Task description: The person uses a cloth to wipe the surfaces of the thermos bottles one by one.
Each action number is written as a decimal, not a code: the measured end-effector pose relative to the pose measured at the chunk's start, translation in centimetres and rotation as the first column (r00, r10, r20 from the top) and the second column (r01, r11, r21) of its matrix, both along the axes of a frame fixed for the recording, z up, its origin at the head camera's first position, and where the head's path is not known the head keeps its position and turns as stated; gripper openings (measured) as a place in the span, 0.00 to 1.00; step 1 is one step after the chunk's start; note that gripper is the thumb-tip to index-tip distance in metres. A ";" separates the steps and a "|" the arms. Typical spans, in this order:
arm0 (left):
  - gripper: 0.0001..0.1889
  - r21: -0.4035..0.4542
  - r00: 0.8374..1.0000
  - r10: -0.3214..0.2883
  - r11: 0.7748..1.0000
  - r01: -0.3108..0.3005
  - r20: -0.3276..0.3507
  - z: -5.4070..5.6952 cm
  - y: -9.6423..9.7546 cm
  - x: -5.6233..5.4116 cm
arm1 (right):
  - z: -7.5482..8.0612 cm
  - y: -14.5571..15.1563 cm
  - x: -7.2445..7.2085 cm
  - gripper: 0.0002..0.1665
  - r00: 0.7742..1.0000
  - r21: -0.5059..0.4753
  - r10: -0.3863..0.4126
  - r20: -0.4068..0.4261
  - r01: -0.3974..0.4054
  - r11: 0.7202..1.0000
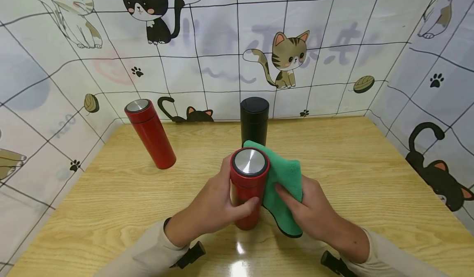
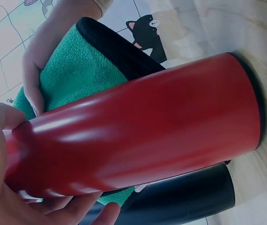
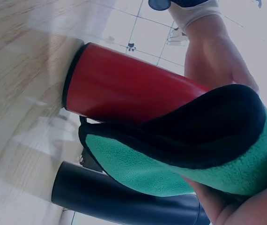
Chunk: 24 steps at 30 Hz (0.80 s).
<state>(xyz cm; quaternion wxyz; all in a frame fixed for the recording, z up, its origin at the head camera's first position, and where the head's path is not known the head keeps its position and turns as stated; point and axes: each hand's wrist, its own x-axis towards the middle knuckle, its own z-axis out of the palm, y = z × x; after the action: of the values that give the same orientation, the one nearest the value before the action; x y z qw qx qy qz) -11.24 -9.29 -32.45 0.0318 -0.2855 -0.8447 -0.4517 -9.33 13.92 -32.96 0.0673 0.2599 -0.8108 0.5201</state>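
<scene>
A red thermos flask (image 1: pixel 249 194) with a silver-topped lid stands upright near the front middle of the table. My left hand (image 1: pixel 218 199) grips it from the left, thumb across its front and fingers behind it. In my right hand (image 1: pixel 314 207) is a green cloth (image 1: pixel 285 178) with a dark border, held with the thumb on its near face. The cloth lies against the flask's right side and reaches round behind it. The left wrist view shows the flask's smooth red body (image 2: pixel 147 126) with its black base at the tabletop.
Behind the held flask stands a black thermos flask (image 1: pixel 254 120), its lower part hidden by the cloth. Another red thermos flask (image 1: pixel 151 135) stands at the back left. The wooden table (image 1: pixel 344 166) meets cat-patterned walls (image 1: pixel 222 71) at the back and both sides.
</scene>
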 end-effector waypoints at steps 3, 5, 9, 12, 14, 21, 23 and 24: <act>0.49 0.046 1.000 -0.011 0.999 0.011 0.015 -0.1 0.2 -0.1 | 0.1 0.0 0.0 0.22 1.000 -0.010 0.020 0.007 -0.020 1.000; 0.49 0.089 0.999 -0.032 0.996 0.029 0.034 -0.4 0.4 -0.1 | 0.2 0.0 0.0 0.22 0.999 -0.019 0.045 0.028 -0.044 0.999; 0.49 0.158 0.996 -0.071 0.985 0.062 0.050 -0.9 0.6 -0.1 | 0.1 0.0 0.0 0.22 0.996 -0.043 0.081 0.046 -0.079 0.996; 0.48 0.161 0.998 -0.062 0.985 0.063 -0.012 -1.0 0.6 -0.1 | 0.2 0.1 0.1 0.22 0.995 -0.067 0.089 0.037 -0.087 0.994; 0.46 0.160 0.997 -0.054 0.985 0.064 -0.064 -0.9 0.6 -0.1 | 0.4 0.2 0.2 0.22 0.996 -0.095 0.091 0.027 -0.088 0.992; 0.46 0.124 0.975 -0.014 0.991 0.043 -0.223 -0.4 0.2 -0.2 | 0.9 0.3 0.9 0.27 0.997 -0.242 0.063 -0.047 -0.072 0.968; 0.46 0.071 0.960 0.025 0.997 -0.005 -0.280 -0.2 0.1 -0.2 | 0.9 0.4 1.0 0.29 0.993 -0.280 0.050 -0.111 -0.079 0.957; 0.46 0.037 0.952 0.046 0.999 -0.036 -0.304 -0.2 0.1 -0.2 | 0.8 0.3 0.9 0.30 0.985 -0.292 0.057 -0.163 -0.103 0.951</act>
<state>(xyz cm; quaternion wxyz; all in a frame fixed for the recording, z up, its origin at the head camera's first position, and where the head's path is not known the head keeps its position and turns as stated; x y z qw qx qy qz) -11.46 -9.18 -32.64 0.1754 -0.3334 -0.8284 -0.4144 -8.40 14.22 -32.12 0.1464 0.3183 -0.7038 0.6180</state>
